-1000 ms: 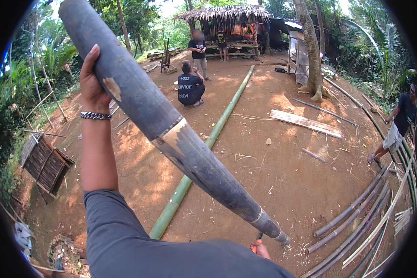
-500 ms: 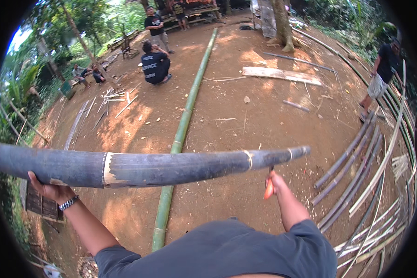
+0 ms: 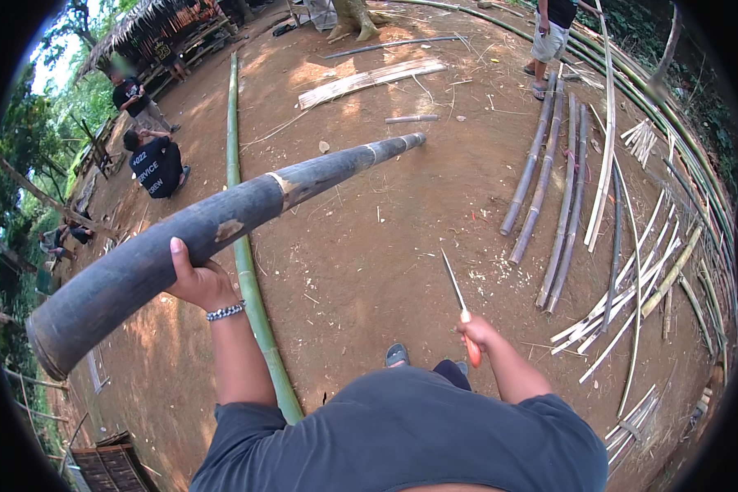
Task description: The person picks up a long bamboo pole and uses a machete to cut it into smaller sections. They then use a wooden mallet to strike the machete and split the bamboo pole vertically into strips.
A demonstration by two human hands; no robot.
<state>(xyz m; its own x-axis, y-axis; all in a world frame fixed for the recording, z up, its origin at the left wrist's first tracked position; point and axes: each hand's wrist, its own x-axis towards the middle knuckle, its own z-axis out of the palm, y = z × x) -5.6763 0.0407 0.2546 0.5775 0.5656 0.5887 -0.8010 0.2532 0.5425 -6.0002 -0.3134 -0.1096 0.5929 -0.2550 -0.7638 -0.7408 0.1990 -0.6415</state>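
Observation:
A thick dark bamboo pole slants across the left half of the view. Its wide end is near me at the left, and the thin end points far and right. My left hand grips the pole from below and the side, with the thumb up against it. In my right hand is a knife, held by its orange handle. The long, narrow blade points away from me, apart from the pole. Beneath the dark pole, a long green bamboo pole lies on the ground.
On the right, several dark bamboo poles lie beside pale split strips. A pale plank lies farther off. One person crouches at the left; another stands at the far right. A woven panel is at the lower left.
The view has turned right. The dark pole has swung from level to slanting, its wide end now nearer me. The knife has come away from the pole, and its blade shows.

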